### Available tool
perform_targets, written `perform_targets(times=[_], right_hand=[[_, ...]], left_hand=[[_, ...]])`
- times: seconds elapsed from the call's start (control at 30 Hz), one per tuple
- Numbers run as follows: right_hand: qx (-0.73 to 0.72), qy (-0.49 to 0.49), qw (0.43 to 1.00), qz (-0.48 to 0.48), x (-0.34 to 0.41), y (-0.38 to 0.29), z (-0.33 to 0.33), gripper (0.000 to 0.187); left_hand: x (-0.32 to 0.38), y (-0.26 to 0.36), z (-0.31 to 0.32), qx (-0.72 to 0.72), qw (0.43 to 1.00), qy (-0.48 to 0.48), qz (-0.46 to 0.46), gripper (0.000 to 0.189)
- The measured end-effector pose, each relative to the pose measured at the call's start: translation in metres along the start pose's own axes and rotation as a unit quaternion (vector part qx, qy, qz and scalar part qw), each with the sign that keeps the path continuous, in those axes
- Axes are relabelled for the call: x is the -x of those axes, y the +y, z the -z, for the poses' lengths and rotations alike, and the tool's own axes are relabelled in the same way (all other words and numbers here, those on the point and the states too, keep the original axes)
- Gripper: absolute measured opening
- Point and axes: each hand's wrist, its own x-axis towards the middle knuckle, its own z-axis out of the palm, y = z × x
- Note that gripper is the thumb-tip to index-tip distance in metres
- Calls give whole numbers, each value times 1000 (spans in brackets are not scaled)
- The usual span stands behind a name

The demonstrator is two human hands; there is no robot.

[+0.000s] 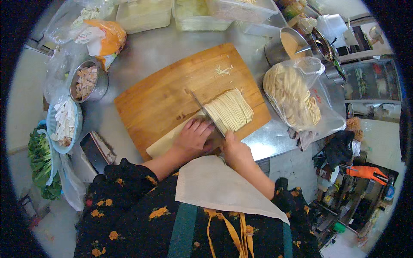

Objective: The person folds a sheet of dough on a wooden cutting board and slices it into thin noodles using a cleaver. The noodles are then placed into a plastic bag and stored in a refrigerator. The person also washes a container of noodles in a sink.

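On a wooden cutting board (167, 93) lies a folded pale sheet (163, 144), dough or tofu skin, I cannot tell which. My left hand (194, 134) presses down on this sheet, its fingers close to the blade. My right hand (238, 151) grips a kitchen knife (215, 121) whose handle is hidden in the fist. The blade stands on edge between the sheet and a block of thin cut strips (230, 109). These strips lie side by side on the right of the board. Small scraps (223, 70) are scattered near its far edge.
A bag of noodle-like strips (290, 93) and a metal pot (274, 48) stand right of the board. At the left are a metal bowl of diced food (103, 87), a blue basket (78, 125) and a phone (93, 150). Plastic tubs (145, 19) line the far side.
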Motion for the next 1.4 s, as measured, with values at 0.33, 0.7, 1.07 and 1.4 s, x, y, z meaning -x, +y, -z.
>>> perform_targets(times=[0.33, 0.7, 1.07, 1.4], right_hand=[[-8, -27, 999, -29, 18, -6, 14, 19], [-9, -61, 998, -32, 24, -15, 25, 17], [-17, -60, 997, -39, 17, -19, 27, 17], [-19, 37, 998, 37, -25, -17, 5, 20]], left_hand=[[6, 3, 5, -5, 1000, -1, 4, 44], [8, 3, 8, 11, 1000, 16, 5, 39], [9, -1, 3, 14, 999, 45, -11, 39], [12, -2, 8, 8, 1000, -12, -11, 46]])
